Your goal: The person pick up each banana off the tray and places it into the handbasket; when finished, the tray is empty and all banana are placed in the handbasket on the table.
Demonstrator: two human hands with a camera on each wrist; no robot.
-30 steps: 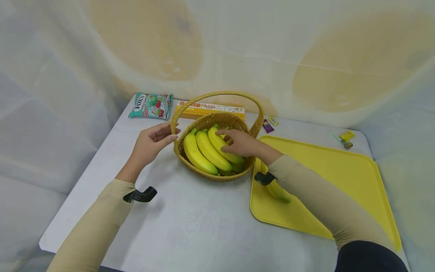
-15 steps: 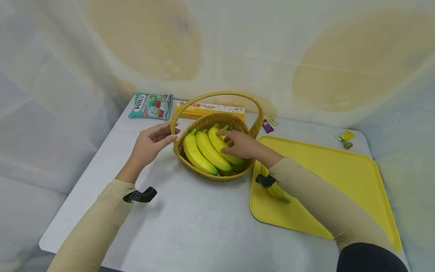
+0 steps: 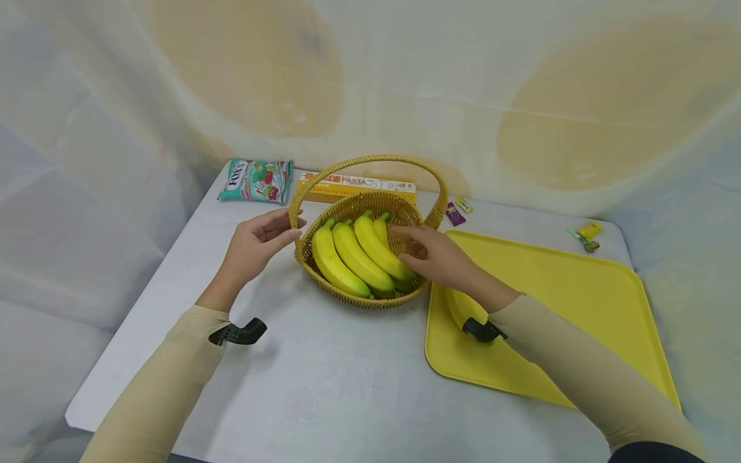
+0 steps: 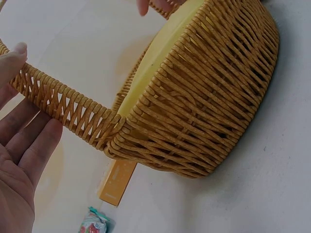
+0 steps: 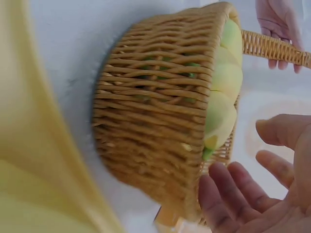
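A woven wicker basket [image 4: 209,97] with several yellow bananas [image 3: 360,257] in it stands on the white table. My left hand [image 3: 255,247] holds the left side of its arched handle [image 4: 73,104], thumb on one side and fingers behind. Over the basket's right rim is my right hand [image 3: 442,257], fingers spread and loosely bent with nothing between them. In the right wrist view its fingertips [image 5: 218,174] are right by the rim, below the banana ends. Another banana [image 3: 460,307] lies on the yellow tray [image 3: 567,302], partly hidden by the right wrist's black camera mount.
Behind the basket lies an orange pasta box [image 3: 324,191], with a teal Fox's candy bag [image 3: 257,181] to its left. Small wrapped candies [image 3: 455,214] sit behind the tray's left corner. More small wrapped pieces [image 3: 590,230] lie behind its right part. White printed cloth surrounds the table.
My right hand has drawn back to the right, off the bananas to the basket's rim. The banana at the right now shows more. My left hand stays at the handle.
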